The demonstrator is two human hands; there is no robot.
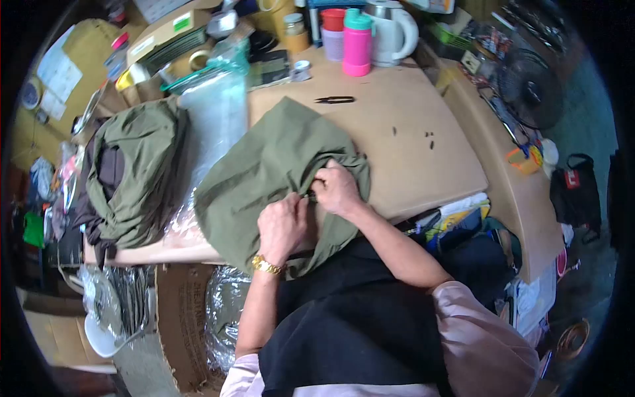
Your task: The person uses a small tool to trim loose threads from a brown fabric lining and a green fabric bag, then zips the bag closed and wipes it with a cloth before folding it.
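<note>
An olive-green cloth piece (264, 159), which looks like part of a garment, lies bunched over the front of the table. My left hand (283, 223) is closed on the cloth near its middle, with a gold-coloured bracelet (266, 264) at the wrist. Just to the right, my right hand (337, 188) pinches the same cloth, fingers bent. Between the two hands shows a small dark bit that I cannot make out. Beyond the cloth, black thread snips (335, 100) lie on the table.
A pile of green and dark garments (135, 175) sits at the left beside clear plastic sheeting (215, 112). A pink bottle (357, 46) and a kettle (390, 33) stand at the back. Several small dark pieces (431, 144) lie at the right. Below is an open cardboard box (182, 317).
</note>
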